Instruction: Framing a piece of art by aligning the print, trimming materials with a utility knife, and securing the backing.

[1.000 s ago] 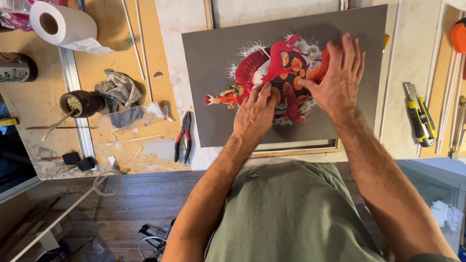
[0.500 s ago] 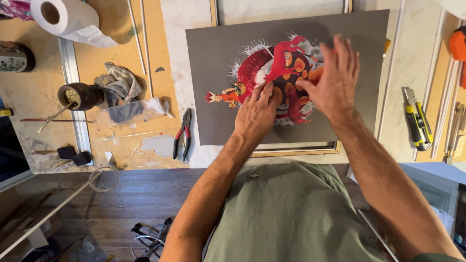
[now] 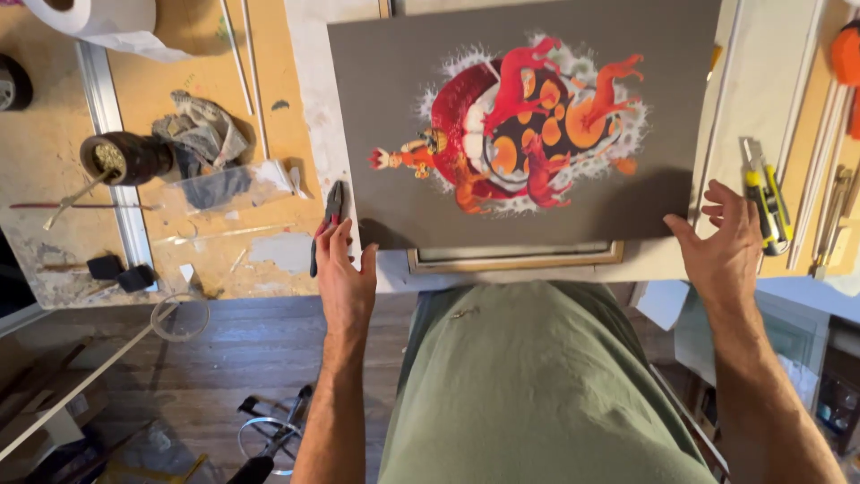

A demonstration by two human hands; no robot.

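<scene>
A: Centre of tabletop (image 3: 296, 54): large flat grey board bearing a red-and-orange cut-paper figure (image 3: 524, 125), lying face up, near edge overhanging a narrow wooden frame (image 3: 515, 258).

B: Left hand (image 3: 345, 273): at lower left corner of board, fingers extended and spread, grip loose, closed on nothing; contact with board edge not resolvable. Beside fingertips: red-handled dark pliers (image 3: 327, 224).

A: Right hand (image 3: 721, 246): at lower right corner, fingers curled half open, empty, just beside or barely touching board edge.

B: Right of hand: yellow-and-black utility knife (image 3: 766, 193). Left side: dark round cup with metal straw (image 3: 125, 159), crumpled grey rag (image 3: 202, 130), white paper roll (image 3: 90, 18).

A: Handling, judged: probably light, fairly stiff yet liable to flex across wide span; raised paper pieces fragile, easily creased or lifted.

B: Suggested hold: two opposite edges or bare grey corners, palms under margin, well clear of coloured figure.
</scene>
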